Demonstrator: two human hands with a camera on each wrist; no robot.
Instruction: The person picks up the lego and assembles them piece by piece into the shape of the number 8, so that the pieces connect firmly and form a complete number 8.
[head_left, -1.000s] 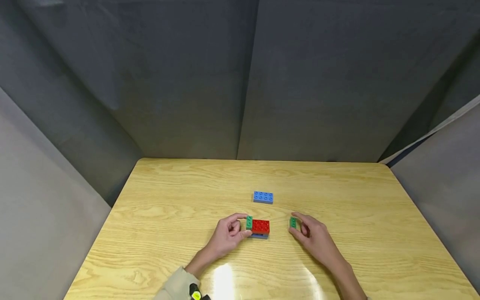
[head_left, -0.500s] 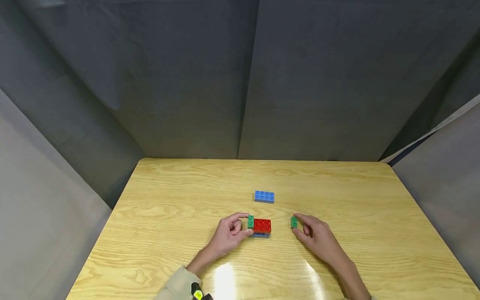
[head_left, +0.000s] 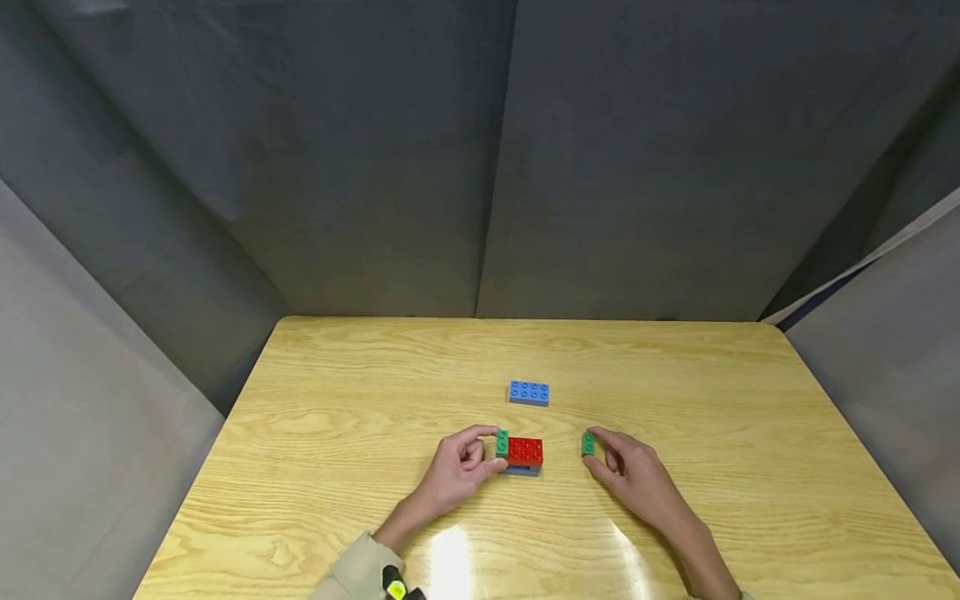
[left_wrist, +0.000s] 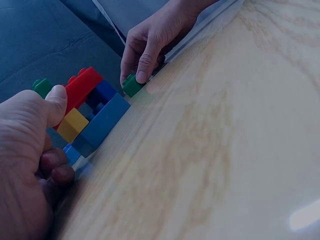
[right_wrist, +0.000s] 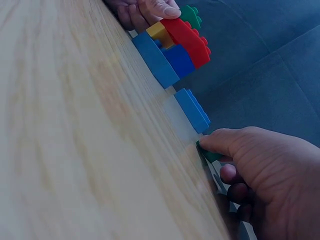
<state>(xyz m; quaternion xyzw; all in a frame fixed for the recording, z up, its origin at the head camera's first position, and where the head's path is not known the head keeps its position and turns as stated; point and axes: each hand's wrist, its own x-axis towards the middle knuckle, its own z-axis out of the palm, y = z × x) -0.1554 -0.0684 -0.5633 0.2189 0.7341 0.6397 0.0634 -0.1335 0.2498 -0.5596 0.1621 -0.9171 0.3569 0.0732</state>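
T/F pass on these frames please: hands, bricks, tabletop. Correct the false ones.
1. The right hand pinches a small green two-stud plastic brick. True.
2. The left hand is apart from the brick stack. False: it grips the stack's left end.
3. A yellow blocky plastic brick sits between the red rectangular plastic brick and the long blue plastic brick at the bottom. True.
4. The loose blue eight-stud plastic brick touches the stack. False: it lies apart, beyond it.
5. A second green two-stud plastic brick tops the stack. True.
6. The wood-grained tabletop is black. False: it is pale yellowish.
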